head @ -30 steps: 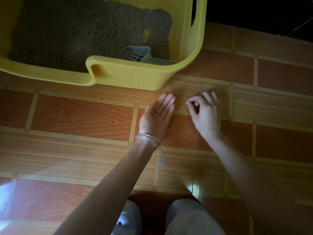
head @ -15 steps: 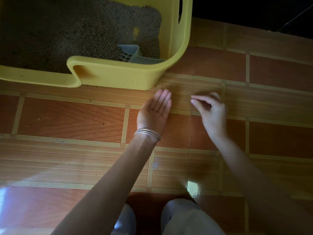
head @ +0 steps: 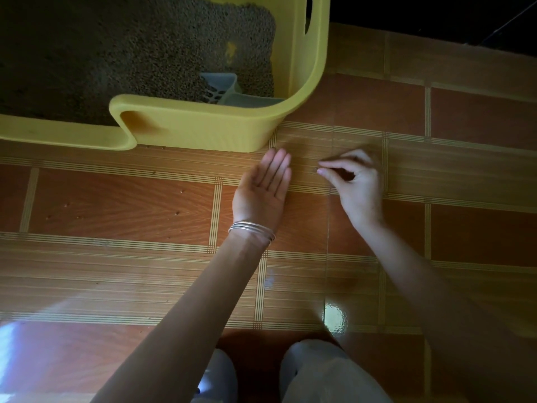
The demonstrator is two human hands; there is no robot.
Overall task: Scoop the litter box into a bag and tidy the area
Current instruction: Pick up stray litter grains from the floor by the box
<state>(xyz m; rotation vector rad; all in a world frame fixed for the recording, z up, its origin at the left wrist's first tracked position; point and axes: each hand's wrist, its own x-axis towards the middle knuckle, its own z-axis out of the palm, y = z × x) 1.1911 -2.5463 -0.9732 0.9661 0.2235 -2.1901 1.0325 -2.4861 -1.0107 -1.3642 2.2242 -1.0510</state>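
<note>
Litter box (head: 203, 135), yellow, sits on the tiled floor (head: 116, 271) at top left, with grey litter (head: 130, 53) inside and a pale scoop (head: 223, 88) in its near right corner. Left hand (head: 261, 193) lies palm up just before that corner, fingers straight, grip released, bangles (head: 251, 229) on the wrist. Right hand (head: 357, 187) is beside it, thumb and forefinger tips drawn close at a dark grain (head: 314, 171); whether the grip has it I cannot tell. Loose specks (head: 177, 212) dot the tile further left.

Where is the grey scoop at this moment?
In the head view, the grey scoop lies on the litter in the near right corner of the yellow litter box, just behind its front wall, beyond the left hand.
</note>
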